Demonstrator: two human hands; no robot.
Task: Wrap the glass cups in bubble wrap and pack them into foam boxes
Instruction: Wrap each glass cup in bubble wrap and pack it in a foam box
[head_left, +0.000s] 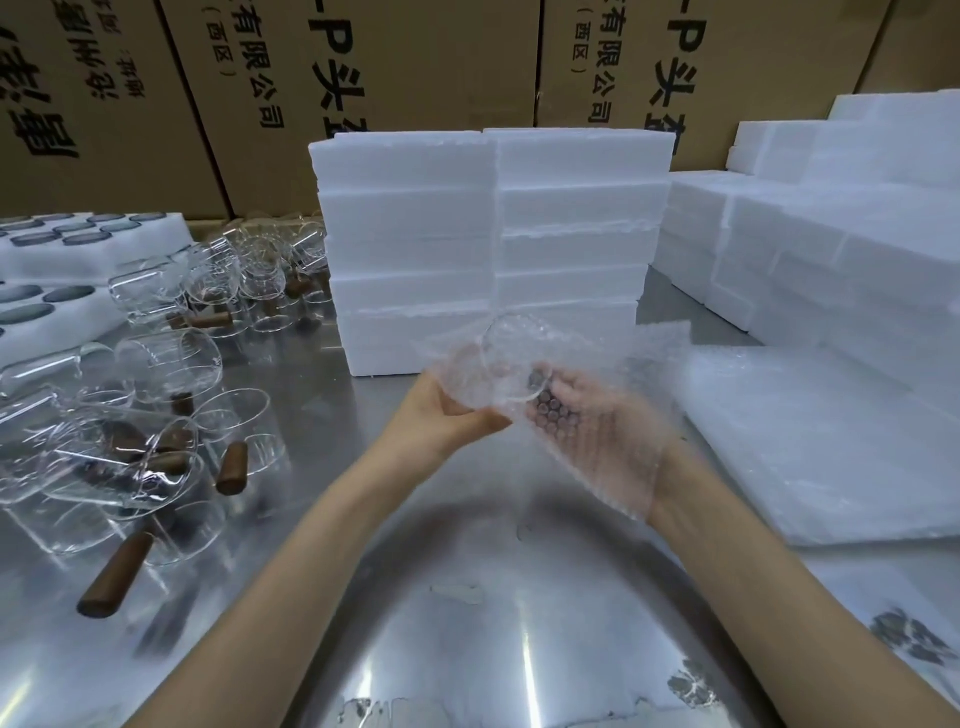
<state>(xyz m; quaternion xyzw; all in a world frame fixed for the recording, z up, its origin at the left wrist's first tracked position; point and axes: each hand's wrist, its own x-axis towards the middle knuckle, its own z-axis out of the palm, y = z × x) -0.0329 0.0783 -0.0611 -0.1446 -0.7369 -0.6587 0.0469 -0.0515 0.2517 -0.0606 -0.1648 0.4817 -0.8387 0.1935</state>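
Observation:
A clear glass cup (511, 364) lies on its side in a sheet of bubble wrap (623, 415), held above the metal table. My left hand (441, 421) grips the cup and the wrap's left edge from below, thumb curled onto it. My right hand (587, 431) lies palm up under the wrap, fingers curled toward the cup's brown handle, seen blurred through the bubbles. Stacked white foam boxes (493, 249) stand right behind the hands.
Several loose glass cups with brown wooden handles (156, 415) lie on the steel table (467, 623) at left. Foam trays holding dark items (62, 260) sit far left. A pile of bubble wrap sheets (805, 441) and more foam boxes (805, 234) fill the right. Cardboard cartons (363, 78) line the back.

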